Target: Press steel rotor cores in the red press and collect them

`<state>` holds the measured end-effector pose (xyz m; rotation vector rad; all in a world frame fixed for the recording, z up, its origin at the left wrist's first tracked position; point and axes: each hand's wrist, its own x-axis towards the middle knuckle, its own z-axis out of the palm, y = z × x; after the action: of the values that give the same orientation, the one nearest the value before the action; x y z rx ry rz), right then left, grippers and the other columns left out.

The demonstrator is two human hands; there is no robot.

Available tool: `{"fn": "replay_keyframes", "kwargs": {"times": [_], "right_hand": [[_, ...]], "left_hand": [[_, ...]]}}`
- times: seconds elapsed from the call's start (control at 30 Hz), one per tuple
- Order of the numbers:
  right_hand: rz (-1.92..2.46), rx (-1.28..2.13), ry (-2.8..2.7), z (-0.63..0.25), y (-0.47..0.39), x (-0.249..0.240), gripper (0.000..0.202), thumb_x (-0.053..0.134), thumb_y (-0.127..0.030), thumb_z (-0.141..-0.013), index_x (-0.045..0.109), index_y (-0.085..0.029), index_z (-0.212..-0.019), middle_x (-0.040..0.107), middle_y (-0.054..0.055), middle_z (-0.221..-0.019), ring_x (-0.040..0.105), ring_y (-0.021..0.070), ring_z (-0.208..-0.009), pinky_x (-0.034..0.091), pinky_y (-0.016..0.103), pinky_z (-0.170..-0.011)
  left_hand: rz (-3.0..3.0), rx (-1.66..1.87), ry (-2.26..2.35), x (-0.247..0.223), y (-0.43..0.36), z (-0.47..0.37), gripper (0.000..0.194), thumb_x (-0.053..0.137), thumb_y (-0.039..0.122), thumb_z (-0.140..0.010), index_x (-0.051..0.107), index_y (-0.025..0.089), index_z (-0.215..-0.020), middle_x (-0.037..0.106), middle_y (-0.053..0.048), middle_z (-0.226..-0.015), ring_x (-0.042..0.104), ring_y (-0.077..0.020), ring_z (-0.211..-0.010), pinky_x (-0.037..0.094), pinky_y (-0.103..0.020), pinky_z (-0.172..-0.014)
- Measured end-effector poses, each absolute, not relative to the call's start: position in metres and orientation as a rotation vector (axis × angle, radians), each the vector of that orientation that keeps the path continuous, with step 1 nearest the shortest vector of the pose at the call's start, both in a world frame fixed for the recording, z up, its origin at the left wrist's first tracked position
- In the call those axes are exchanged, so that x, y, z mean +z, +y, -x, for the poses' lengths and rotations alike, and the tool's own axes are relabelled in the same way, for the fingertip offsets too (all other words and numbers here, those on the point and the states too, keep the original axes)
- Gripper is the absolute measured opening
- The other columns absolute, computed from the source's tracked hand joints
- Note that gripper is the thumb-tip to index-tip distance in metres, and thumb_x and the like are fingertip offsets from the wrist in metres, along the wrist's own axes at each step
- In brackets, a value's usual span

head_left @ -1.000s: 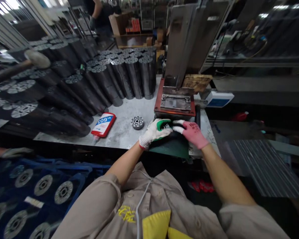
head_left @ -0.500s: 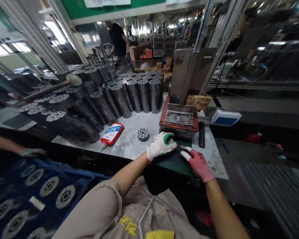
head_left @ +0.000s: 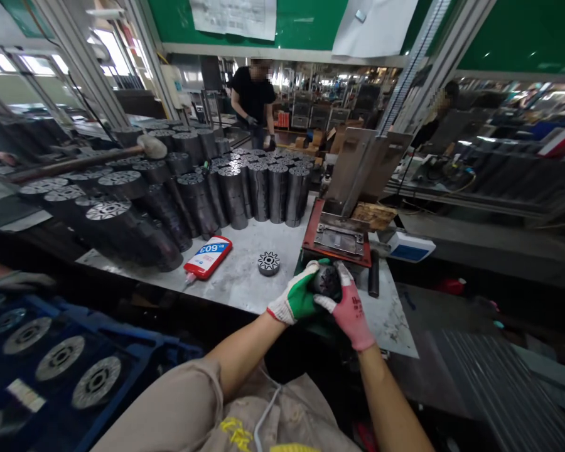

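Cradling a dark round part (head_left: pixel 327 281) between two gloved hands, with fingers bent partway round it: left hand (head_left: pixel 297 296) in white and green on one side, right hand (head_left: pixel 351 309) in pink and white on the other. Showing a red-plated fixture (head_left: pixel 338 240) just beyond both hands; a slotted disc (head_left: pixel 269 263) on the worktop (head_left: pixel 245 290) left of the left hand; farther left, a red bottle (head_left: pixel 208 257); and beyond that hand, upright dark cylinders (head_left: pixel 260 193).
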<state>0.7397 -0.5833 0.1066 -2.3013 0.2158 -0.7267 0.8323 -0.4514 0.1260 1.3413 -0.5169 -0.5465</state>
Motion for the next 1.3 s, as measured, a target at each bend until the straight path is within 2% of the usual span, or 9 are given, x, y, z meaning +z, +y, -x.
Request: {"fn": "replay_keyframes", "kwargs": {"times": [0.1,0.23,0.37,0.47,0.6,0.8,1.0,1.17,1.3], "right_hand": [[2.431,-0.666,0.101,-0.750,-0.586,0.116,0.081,0.076,-0.063,-0.085,0.058,-0.020,-0.151,0.062,0.019,-0.147,0.054,0.0385,-0.142,0.040,0.060,-0.123],[2.658,-0.184,0.082,-0.761,-0.582,0.113,0.080,0.080,-0.059,-0.083,0.061,-0.018,-0.149,0.067,0.021,-0.139,0.062,0.0400,-0.133,0.045,0.059,-0.115],[2.671,-0.020,0.111,-0.764,-0.580,0.104,0.095,0.084,-0.054,-0.080,0.051,-0.014,-0.159,0.059,0.024,-0.149,0.054,0.0421,-0.141,0.038,0.059,-0.121],[2.437,-0.085,0.090,-0.755,-0.596,0.099,0.092,0.083,-0.052,-0.081,0.051,-0.017,-0.160,0.056,0.018,-0.156,0.051,0.0367,-0.147,0.037,0.055,-0.125],[2.077,-0.474,0.346,-0.735,-0.623,0.082,0.062,0.065,-0.054,-0.096,0.061,-0.021,-0.149,0.066,0.012,-0.148,0.060,0.0279,-0.140,0.043,0.050,-0.123],[2.106,-0.669,0.498,-0.730,-0.626,0.058,0.042,0.060,-0.044,-0.098,0.074,-0.021,-0.129,0.075,0.010,-0.135,0.067,0.0258,-0.131,0.048,0.047,-0.120],[2.083,-0.657,0.497,-0.733,-0.622,0.065,0.039,0.059,-0.034,-0.097,0.076,-0.020,-0.129,0.076,0.009,-0.132,0.068,0.0248,-0.128,0.050,0.046,-0.118],[2.141,-0.673,0.494,-0.732,-0.620,0.066,0.037,0.059,-0.032,-0.097,0.076,-0.022,-0.129,0.077,0.007,-0.131,0.069,0.0255,-0.126,0.051,0.048,-0.116],[2.160,-0.675,0.473,-0.730,-0.620,0.064,0.039,0.060,-0.034,-0.098,0.076,-0.019,-0.131,0.076,0.010,-0.130,0.069,0.0269,-0.126,0.051,0.046,-0.115]], "left_hand": [[-1.427,-0.451,-0.533,0.124,-0.448,-0.830,0.059,0.049,0.066,-0.103,0.071,0.021,-0.133,0.078,-0.012,-0.120,0.072,-0.0298,-0.121,0.059,-0.049,-0.109],[-1.584,-0.232,-0.447,0.114,-0.427,-0.843,0.049,0.062,0.054,-0.098,0.068,0.022,-0.135,0.069,-0.011,-0.143,0.064,-0.0265,-0.137,0.050,-0.048,-0.122],[-1.697,-0.054,-0.564,0.102,-0.407,-0.856,0.044,0.056,0.049,-0.102,0.067,0.022,-0.135,0.072,-0.011,-0.138,0.070,-0.0235,-0.127,0.057,-0.045,-0.115],[-1.783,0.009,-0.606,0.103,-0.399,-0.859,0.042,0.052,0.049,-0.104,0.066,0.026,-0.136,0.072,-0.010,-0.137,0.071,-0.0236,-0.126,0.059,-0.047,-0.113],[-1.863,0.025,-0.946,0.110,-0.408,-0.856,0.049,0.055,0.050,-0.101,0.062,0.023,-0.142,0.067,-0.010,-0.145,0.065,-0.0235,-0.136,0.053,-0.043,-0.118],[-2.116,-0.022,-1.397,0.092,-0.447,-0.844,0.056,0.071,0.048,-0.093,0.068,0.016,-0.138,0.066,-0.017,-0.144,0.062,-0.0317,-0.137,0.044,-0.050,-0.123],[-2.064,-0.035,-1.370,0.116,-0.441,-0.848,0.044,0.064,0.046,-0.097,0.071,0.020,-0.131,0.075,-0.009,-0.133,0.070,-0.0242,-0.124,0.054,-0.041,-0.113],[-1.898,0.294,-1.404,0.166,-0.430,-0.848,0.045,0.066,0.049,-0.098,0.069,0.023,-0.135,0.072,-0.008,-0.138,0.067,-0.0263,-0.130,0.052,-0.044,-0.117],[-2.005,0.194,-1.482,0.138,-0.438,-0.852,0.050,0.063,0.053,-0.098,0.066,0.022,-0.138,0.070,-0.011,-0.140,0.065,-0.0287,-0.133,0.045,-0.049,-0.123]]}}
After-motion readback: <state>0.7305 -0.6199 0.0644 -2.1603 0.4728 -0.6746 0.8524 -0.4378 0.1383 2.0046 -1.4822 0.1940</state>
